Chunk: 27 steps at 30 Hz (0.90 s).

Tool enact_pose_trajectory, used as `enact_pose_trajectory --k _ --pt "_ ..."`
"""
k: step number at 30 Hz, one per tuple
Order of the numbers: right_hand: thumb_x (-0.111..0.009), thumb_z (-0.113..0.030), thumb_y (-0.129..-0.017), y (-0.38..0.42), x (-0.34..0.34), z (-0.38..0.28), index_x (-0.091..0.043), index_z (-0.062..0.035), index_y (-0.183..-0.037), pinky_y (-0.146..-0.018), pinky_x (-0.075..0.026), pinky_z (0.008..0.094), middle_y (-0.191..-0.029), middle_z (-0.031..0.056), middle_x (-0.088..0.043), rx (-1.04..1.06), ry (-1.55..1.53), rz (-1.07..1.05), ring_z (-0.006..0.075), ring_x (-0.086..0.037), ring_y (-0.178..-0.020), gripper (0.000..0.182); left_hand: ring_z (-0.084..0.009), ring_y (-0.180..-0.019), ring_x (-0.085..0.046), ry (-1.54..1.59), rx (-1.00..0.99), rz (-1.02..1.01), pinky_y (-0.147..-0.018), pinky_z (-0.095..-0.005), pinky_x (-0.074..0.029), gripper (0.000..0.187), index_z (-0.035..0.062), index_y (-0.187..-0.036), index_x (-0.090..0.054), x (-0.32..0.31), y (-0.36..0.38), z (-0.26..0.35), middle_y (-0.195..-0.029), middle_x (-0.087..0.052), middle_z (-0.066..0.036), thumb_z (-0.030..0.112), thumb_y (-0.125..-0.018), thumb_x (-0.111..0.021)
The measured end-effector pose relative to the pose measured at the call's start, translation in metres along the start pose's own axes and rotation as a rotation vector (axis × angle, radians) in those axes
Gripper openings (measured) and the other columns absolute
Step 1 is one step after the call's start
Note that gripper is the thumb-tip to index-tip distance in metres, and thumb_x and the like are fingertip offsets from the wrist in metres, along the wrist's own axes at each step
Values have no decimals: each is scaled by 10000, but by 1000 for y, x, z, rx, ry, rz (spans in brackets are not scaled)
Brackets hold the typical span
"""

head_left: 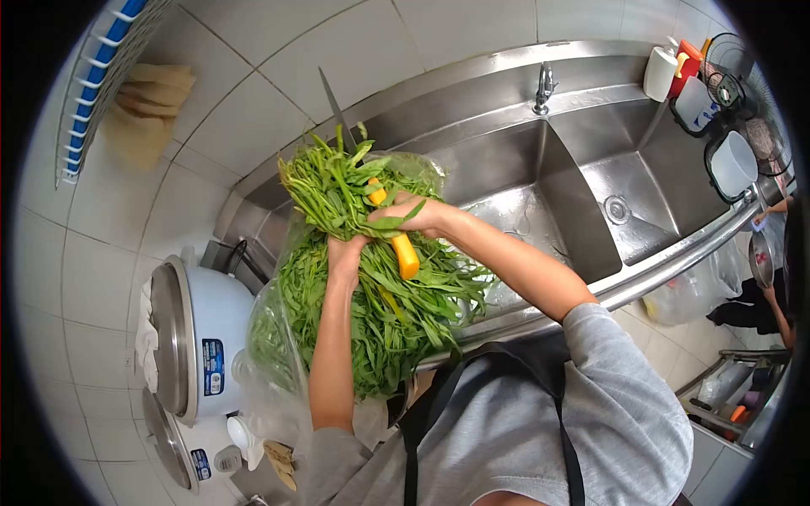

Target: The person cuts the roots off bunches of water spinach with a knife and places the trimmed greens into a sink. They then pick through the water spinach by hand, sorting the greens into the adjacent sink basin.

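Observation:
A large heap of leafy greens [363, 337] lies in and on a clear plastic bag [274, 325] at the left end of the steel sink. My left hand [346, 253] is closed around a bunch of green stems [325, 181] above the heap. My right hand [409, 215] is closed on the yellow handle [407, 257] of a knife, its fingers partly hidden by leaves. The knife's blade [334, 105] sticks out beyond the stems toward the tiled wall, its lower part hidden behind them.
Two sink basins [620, 190] with a faucet [542, 91] extend to the right. Bottles [660, 74] and strainers stand at the far right corner. Large lidded pots [224, 337] are at left, below a wall rack [93, 93]. Another person [772, 295] holds a pan at the right edge.

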State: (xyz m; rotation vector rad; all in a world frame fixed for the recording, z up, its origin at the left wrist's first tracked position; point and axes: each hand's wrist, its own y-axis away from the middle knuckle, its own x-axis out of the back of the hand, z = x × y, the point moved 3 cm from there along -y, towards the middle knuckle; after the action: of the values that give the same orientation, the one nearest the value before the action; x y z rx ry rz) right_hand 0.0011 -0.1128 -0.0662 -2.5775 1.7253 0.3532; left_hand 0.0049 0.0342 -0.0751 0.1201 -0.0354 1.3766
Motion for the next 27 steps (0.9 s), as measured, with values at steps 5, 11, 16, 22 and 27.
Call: enact_pose_trajectory --k 5,11,16,22,27 --pt "-638 -207 -639 8 29 -10 -526 16 -1055 -714 -410 270 -986 99 -555 -208 171 4 154 -491 -854 484 -193 -892 -533 378 -63 31 -790 -325 -454 382 29 -1100 -475 50 -2 -25 -1029 -532 -76 112 -751 -606" --pt "-687 -302 -699 27 5 -1 -549 34 -930 -645 -434 270 -894 101 -545 -86 -35 63 144 -510 -771 430 -173 -780 -581 520 -81 -33 -656 -312 -507 310 53 -1023 -504 94 -8 -15 -866 -565 -56 190 -769 -615" --pt "-633 -107 -696 15 -34 -7 -552 62 -773 -518 -427 272 -708 74 -568 115 -379 331 132 -505 -571 202 -149 -814 -565 156 -110 -68 -703 -287 -480 403 35 -1041 -491 40 -8 19 -916 -566 -39 42 -682 -676" --pt "-548 -85 -706 47 -8 -6 -557 45 -862 -558 -433 279 -733 75 -565 218 -398 456 134 -509 -634 204 -152 -891 -554 -378 -240 -417 -799 -284 -435 426 -13 -1028 -545 -23 10 84 -1002 -588 -64 82 -649 -717" --pt "-509 -65 -743 105 13 -46 -515 39 -989 -653 -475 303 -880 123 -575 195 -622 402 185 -558 -743 267 -211 -911 -569 -759 -394 -497 -831 -304 -427 598 -35 -1084 -482 -79 23 152 -1006 -588 -135 129 -562 -724"
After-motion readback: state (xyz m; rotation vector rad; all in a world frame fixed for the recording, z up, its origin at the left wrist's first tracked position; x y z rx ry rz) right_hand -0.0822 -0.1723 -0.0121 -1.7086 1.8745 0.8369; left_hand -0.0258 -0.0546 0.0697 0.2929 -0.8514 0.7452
